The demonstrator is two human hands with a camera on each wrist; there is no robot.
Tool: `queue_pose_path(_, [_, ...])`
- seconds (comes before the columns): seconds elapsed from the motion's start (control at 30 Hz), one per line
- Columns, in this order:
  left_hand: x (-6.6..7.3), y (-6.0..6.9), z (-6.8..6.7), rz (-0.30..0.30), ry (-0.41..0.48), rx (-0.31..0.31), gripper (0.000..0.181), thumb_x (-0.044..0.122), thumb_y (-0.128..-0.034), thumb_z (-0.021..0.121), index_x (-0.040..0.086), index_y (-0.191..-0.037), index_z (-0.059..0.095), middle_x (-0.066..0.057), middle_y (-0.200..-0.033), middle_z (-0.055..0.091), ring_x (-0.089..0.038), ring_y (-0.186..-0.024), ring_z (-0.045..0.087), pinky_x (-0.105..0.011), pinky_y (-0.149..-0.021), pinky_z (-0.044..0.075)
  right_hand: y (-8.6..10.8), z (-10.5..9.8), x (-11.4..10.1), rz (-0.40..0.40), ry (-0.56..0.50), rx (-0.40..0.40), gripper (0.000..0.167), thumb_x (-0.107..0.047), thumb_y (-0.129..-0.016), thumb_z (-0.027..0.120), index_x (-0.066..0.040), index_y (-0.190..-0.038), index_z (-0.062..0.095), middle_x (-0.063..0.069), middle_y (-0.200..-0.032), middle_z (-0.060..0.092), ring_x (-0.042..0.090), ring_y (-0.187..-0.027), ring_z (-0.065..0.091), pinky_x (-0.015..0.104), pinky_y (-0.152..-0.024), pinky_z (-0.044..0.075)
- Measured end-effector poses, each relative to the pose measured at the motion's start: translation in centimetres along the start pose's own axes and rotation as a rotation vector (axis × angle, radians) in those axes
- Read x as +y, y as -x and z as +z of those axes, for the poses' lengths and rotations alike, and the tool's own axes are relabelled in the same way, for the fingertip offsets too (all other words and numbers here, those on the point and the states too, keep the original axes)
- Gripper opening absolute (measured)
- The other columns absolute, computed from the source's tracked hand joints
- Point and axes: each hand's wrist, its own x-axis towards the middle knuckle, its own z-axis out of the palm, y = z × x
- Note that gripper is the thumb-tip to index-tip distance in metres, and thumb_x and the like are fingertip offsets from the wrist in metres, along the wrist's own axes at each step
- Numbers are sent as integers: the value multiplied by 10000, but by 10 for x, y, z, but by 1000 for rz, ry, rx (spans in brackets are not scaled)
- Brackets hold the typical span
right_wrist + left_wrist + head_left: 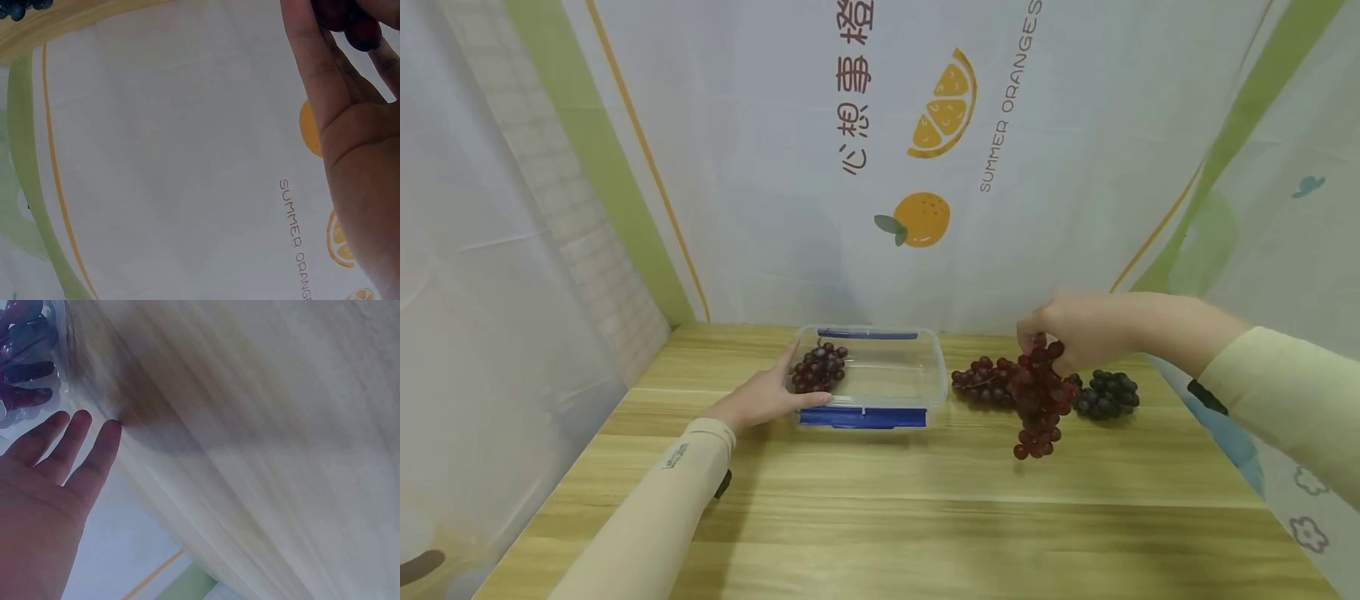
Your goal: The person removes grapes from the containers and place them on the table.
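Note:
A bunch of red grapes (1041, 404) dangles from my right hand (1078, 329), raised over the right part of the table. Thumb and fingers pinch its top; in the right wrist view a few grapes (364, 31) show between them. My left hand (767, 396) is at the left end of a clear plastic container (887, 379) with blue clips, its thumb along the front rim. The left wrist view shows its fingers (94, 459) extended beside the container wall. Inside the container, at its left end, lies a bunch of dark purple grapes (820, 367).
Another dark red bunch of grapes (981, 382) lies right of the container, partly behind the hanging one. A blackish bunch (1107, 395) lies farther right. The wooden table (880, 517) meets a printed curtain (790, 208) at the back.

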Motion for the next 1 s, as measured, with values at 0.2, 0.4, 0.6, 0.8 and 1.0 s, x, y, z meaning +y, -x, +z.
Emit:
queue_pose_path(0.2, [-2, 0, 1, -6, 23, -1, 1266, 751, -888, 701, 363, -1691, -198, -334, -1718, 246, -595, -1480, 429, -764, -1184, 375, 0, 14, 4, 15, -39, -19, 360, -38, -913, 751, -166, -1236, 656, 35, -1263, 688, 112, -737, 490, 314, -662, 430])
queue_pose_path(0.4, [-2, 0, 3, -8, 40, 0, 1268, 739, -887, 712, 366, -1691, -195, -339, -1724, 214, -603, -1503, 388, -770, -1201, 343, 0, 28, 6, 17, -46, -11, 338, -44, -904, 750, -199, -1191, 658, 37, -1255, 686, 133, -934, 599, 300, -667, 462])
queue_pose_path(0.6, [-1, 1, 3, -6, 60, 4, 1273, 729, -885, 723, 368, -1693, -192, -345, -1714, 240, -604, -1486, 413, -770, -1200, 344, 1, 40, 4, 8, -67, -27, 343, -53, -916, 737, -192, -1218, 654, 65, -1295, 658, 146, -941, 570, 307, -685, 447])
queue_pose_path(0.8, [2, 2, 4, -9, 51, 7, 1273, 755, -880, 710, 360, -1697, -183, -371, -1690, 271, -616, -1469, 427, -775, -1191, 353, 2, 50, 1, 12, -105, -33, 379, -13, -907, 707, -200, -1233, 655, 44, -1272, 661, 90, -739, 473, 280, -615, 392])
queue_pose_path(1.0, [3, 3, 4, -19, 50, 3, 1273, 749, -887, 706, 347, -1696, -191, -380, -1686, 271, -618, -1476, 415, -774, -1194, 349, 1, 60, -2, -5, -69, -13, 368, -8, -880, 700, -242, -1163, 667, -13, -1182, 656, 75, -747, 480, 260, -615, 393])
